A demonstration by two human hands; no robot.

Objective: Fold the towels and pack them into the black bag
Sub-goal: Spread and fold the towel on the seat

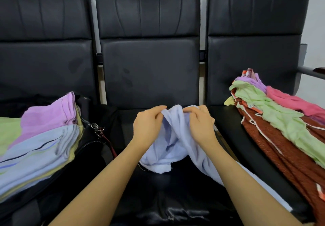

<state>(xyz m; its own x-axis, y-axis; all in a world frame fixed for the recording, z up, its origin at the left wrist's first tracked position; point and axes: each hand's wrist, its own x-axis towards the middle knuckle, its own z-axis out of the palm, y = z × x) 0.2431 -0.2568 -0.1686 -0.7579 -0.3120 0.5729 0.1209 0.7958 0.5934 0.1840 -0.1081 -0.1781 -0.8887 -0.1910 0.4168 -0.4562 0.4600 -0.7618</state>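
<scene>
Black seat (149,181) | left grip (146,126), right grip (200,125) pinching blue towel (173,143) top edge

Folded stack (35,146) cut by left edge; black bag (91,153) mostly covered.

Three black padded seats (149,53) in a row, creased tall backrests, joined by a dark crossbar (202,54). Plain pale wall (314,14) behind. Metal armrest (309,71) far right. Soft, even light.
</scene>
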